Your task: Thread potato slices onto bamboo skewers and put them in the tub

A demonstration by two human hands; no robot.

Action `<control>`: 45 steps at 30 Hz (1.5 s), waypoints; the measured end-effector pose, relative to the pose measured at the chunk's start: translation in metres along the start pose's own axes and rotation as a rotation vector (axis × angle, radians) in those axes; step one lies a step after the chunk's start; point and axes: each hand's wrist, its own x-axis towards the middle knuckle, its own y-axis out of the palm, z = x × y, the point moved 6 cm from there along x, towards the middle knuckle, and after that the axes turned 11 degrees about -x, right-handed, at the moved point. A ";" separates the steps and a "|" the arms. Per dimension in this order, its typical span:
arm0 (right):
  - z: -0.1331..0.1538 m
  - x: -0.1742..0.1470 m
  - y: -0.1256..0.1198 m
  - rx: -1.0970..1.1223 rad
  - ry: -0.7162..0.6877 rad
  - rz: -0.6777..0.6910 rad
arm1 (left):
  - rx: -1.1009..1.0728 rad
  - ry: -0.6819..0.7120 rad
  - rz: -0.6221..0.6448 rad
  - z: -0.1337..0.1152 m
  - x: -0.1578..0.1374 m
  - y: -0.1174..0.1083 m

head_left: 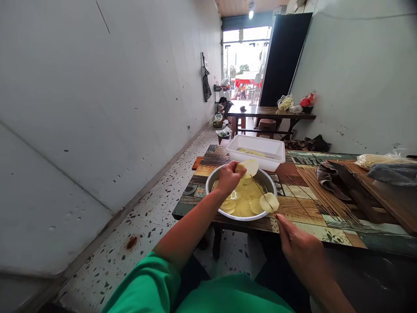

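My left hand [229, 177] pinches a pale yellow potato slice [250, 168] above a round metal basin [273, 190]. Between the thumb and fingers of my right hand [298, 241] is the lower end of a thin wooden skewer [259, 186]. One slice [269, 202] is threaded on the skewer near my right hand. The skewer's far tip meets the lower edge of the slice in my left hand; I cannot tell whether it has pierced it. Many more slices [239, 201] lie in liquid inside the basin.
Behind the basin stands a white plastic tub [280, 153] with slices in it. Loose skewers [321, 193] lie on the patterned table [302, 204] at right, beside a dark cloth [329, 178] and a wooden board [374, 187]. A person [225, 105] crouches near a farther table [257, 111].
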 end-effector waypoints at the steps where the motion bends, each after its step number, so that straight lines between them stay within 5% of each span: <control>1: -0.001 0.001 0.000 0.116 0.052 0.035 | 0.021 0.040 -0.001 -0.001 0.000 0.000; 6: -0.003 -0.003 0.022 1.018 0.499 0.511 | 0.021 0.124 -0.028 -0.006 -0.001 0.002; 9: -0.002 -0.006 0.028 1.258 0.604 0.604 | -0.065 0.013 -0.034 -0.011 -0.003 0.006; 12: -0.016 -0.002 0.027 0.995 0.462 0.442 | -0.162 -0.130 -0.047 -0.014 -0.007 0.007; 16: -0.029 0.003 0.014 0.432 0.070 0.121 | -0.247 -0.322 -0.020 -0.016 -0.008 0.005; 20: -0.037 0.003 0.011 0.273 -0.170 -0.038 | -0.307 -0.478 0.017 -0.015 -0.010 0.005; 25: -0.052 0.004 0.021 0.490 0.011 0.057 | -0.316 -0.560 0.057 -0.015 -0.015 0.009; 30: -0.049 -0.009 0.047 1.164 0.430 0.523 | -0.286 -0.539 0.154 -0.016 -0.015 0.014; 33: -0.039 -0.013 0.053 1.336 0.518 0.692 | -0.268 -0.514 0.206 -0.014 -0.015 0.016; 38: -0.041 0.005 0.038 0.990 0.347 0.416 | -0.214 -0.526 0.236 -0.001 -0.016 0.019; 45: -0.032 0.003 -0.005 0.341 0.066 0.164 | -0.048 -0.156 0.094 -0.014 -0.019 0.020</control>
